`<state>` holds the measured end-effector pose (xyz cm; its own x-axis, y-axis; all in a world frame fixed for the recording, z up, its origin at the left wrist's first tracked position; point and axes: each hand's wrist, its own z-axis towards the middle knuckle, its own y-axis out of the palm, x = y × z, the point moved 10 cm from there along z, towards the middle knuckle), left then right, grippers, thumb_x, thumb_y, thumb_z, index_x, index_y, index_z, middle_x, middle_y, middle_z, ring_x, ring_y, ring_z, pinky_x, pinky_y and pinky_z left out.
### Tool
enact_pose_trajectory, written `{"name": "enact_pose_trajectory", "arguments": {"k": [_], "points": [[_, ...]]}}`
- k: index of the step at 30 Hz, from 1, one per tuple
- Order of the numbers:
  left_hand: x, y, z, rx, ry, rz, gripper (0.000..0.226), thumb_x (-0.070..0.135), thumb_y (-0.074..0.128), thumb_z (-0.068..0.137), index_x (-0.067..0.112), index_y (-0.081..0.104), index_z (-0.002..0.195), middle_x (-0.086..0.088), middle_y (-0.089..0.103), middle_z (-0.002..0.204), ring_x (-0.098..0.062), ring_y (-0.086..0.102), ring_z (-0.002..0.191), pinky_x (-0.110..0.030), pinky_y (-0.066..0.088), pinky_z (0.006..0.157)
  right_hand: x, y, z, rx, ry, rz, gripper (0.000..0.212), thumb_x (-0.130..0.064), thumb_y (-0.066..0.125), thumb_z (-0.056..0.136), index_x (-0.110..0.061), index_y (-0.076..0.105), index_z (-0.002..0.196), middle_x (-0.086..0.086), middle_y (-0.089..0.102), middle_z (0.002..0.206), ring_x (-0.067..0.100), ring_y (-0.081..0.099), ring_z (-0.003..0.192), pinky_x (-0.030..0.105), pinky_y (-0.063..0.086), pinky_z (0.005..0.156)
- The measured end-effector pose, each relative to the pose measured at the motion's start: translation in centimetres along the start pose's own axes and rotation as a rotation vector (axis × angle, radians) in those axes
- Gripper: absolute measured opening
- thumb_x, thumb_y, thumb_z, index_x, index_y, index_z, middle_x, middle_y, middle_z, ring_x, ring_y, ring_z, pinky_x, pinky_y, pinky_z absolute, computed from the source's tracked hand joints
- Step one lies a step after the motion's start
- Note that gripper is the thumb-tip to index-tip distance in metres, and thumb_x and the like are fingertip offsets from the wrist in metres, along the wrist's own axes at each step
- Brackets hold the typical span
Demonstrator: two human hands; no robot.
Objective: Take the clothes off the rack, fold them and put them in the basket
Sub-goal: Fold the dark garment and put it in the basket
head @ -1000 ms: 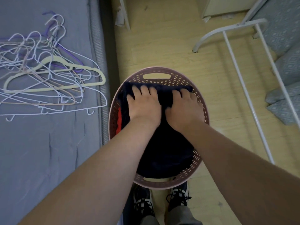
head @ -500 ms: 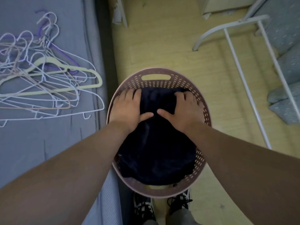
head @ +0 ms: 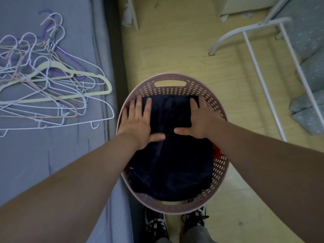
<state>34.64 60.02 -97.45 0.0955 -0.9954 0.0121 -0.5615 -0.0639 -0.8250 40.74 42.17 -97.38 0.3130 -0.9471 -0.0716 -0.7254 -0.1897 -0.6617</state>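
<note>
A pink perforated basket (head: 170, 88) stands on the floor in front of me. A folded dark navy garment (head: 171, 162) lies on top inside it, with a bit of red cloth (head: 216, 152) showing at its right edge. My left hand (head: 137, 122) presses flat on the garment's far left part, fingers straight and spread. My right hand (head: 201, 120) presses flat on its far right part, thumb pointing inward. The white clothes rack (head: 263, 76) stands at the right.
A grey bed (head: 52, 155) borders the basket on the left, with a pile of several empty hangers (head: 52, 85) on it. Patterned grey-blue cushions (head: 310, 111) lie at the right behind the rack. My shoes (head: 175, 223) are below the basket on the yellow floor.
My hands have slid apart from the middle of the garment toward its left and right sides, staying flat on it. The red cloth now shows at the right instead of the left.
</note>
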Motion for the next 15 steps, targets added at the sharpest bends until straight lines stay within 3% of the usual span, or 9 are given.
{"name": "enact_pose_trajectory", "arguments": {"k": [2,5,9,15], "points": [[2.4,-0.5,-1.6,0.000,0.140,0.119,0.143,0.088,0.057,0.061,0.023,-0.038,0.146,-0.013,-0.039,0.155,-0.038,-0.026,0.146,-0.059,-0.004,0.119,-1.5,0.5,-2.4,0.018,-0.040,-0.133,0.140,-0.079,0.068,0.070,-0.022,-0.031,0.153,0.014,-0.036,0.159,0.039,-0.013,0.152,0.063,0.013,0.119],[4.6,1.3,-3.9,-0.060,0.289,0.242,0.154,0.086,0.067,0.052,0.025,-0.042,0.143,-0.014,-0.049,0.148,-0.042,-0.036,0.140,-0.066,-0.009,0.114,-2.9,4.5,-5.2,-0.096,-0.092,-0.182,0.146,-0.069,0.078,0.069,-0.031,-0.041,0.146,0.009,-0.050,0.151,0.040,-0.028,0.148,0.072,0.010,0.113],[3.6,4.5,-4.6,-0.127,0.339,0.346,0.157,0.089,0.066,0.049,0.024,-0.044,0.141,-0.015,-0.054,0.143,-0.044,-0.042,0.136,-0.066,-0.012,0.112,-2.3,8.0,-4.9,-0.176,-0.099,-0.122,0.146,-0.066,0.080,0.068,-0.041,-0.046,0.140,0.002,-0.056,0.146,0.037,-0.035,0.145,0.075,0.013,0.111],[3.0,5.7,-4.1,-0.227,0.330,0.412,0.159,0.088,0.068,0.048,0.025,-0.048,0.138,-0.014,-0.057,0.140,-0.042,-0.043,0.135,-0.063,-0.010,0.115,-3.0,8.6,-4.3,-0.163,-0.106,-0.195,0.149,-0.068,0.079,0.068,-0.035,-0.048,0.139,0.009,-0.054,0.147,0.043,-0.033,0.144,0.074,0.004,0.113]]}}
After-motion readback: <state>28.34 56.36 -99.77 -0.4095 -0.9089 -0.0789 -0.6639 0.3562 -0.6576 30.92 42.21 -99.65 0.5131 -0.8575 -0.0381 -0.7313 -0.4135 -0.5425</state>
